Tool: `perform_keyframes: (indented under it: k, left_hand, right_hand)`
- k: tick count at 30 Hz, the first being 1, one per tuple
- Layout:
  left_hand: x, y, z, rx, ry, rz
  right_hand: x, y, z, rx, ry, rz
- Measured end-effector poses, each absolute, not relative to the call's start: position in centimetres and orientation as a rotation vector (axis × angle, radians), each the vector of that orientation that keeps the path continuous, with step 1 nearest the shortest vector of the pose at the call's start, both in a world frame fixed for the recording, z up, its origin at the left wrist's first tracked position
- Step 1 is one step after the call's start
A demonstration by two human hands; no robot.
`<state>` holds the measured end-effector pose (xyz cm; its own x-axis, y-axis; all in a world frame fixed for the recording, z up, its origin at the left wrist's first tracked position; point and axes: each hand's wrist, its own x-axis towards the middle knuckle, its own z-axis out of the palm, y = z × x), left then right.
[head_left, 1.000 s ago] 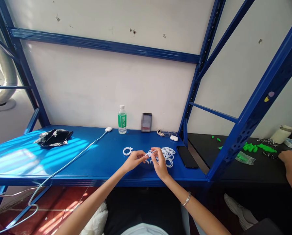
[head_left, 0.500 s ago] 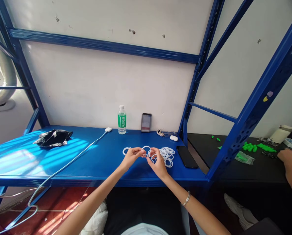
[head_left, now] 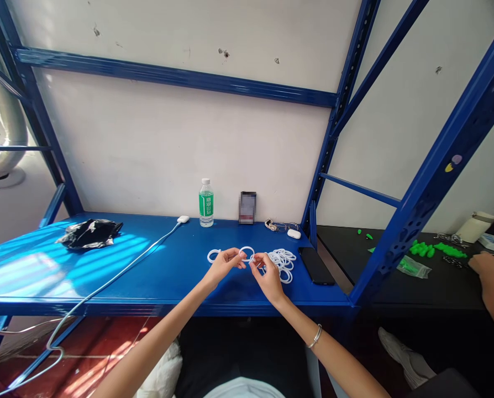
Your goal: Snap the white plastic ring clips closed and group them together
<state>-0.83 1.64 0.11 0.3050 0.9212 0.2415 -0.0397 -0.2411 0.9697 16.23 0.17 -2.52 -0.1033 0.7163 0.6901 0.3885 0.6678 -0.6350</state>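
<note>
Pinching a white ring [head_left: 247,247] between them, the hands show in the head view just left of the heap of white loops [head_left: 287,255]. The left hand [head_left: 224,266] has thumb and fingertips closed on the ring's left side; the right hand [head_left: 267,275] seems to nip its right side, though the fingers hide the exact contact. The ring's arc shows between the hands, over the blue counter [head_left: 159,279]. A loose ring [head_left: 209,257] lies left of the heap, partly behind the left hand; a black phone [head_left: 315,266] lies right of the heap. If either pinch loosens, the ring could slip free; with the right hand so near the heap, its fingers could snag a loop and drag others along.
</note>
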Motion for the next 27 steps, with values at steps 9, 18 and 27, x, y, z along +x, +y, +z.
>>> perform_keyframes:
  k: [9,18,27]
  left_hand:
    - [-0.77,1.61,0.03,1.561,0.885,1.093]
    - [-0.64,1.47,0.23,1.606,0.890,1.087]
    - [-0.71,1.44,0.16,1.633,0.875,1.091]
  right_hand:
    - [16.26,0.19,-2.49,-0.864,-1.745,0.314]
    - [16.18,0.13,-2.51,-0.839,-1.758,0.278]
    - [16.26,-0.03,-2.32,-0.851,-1.767,0.295]
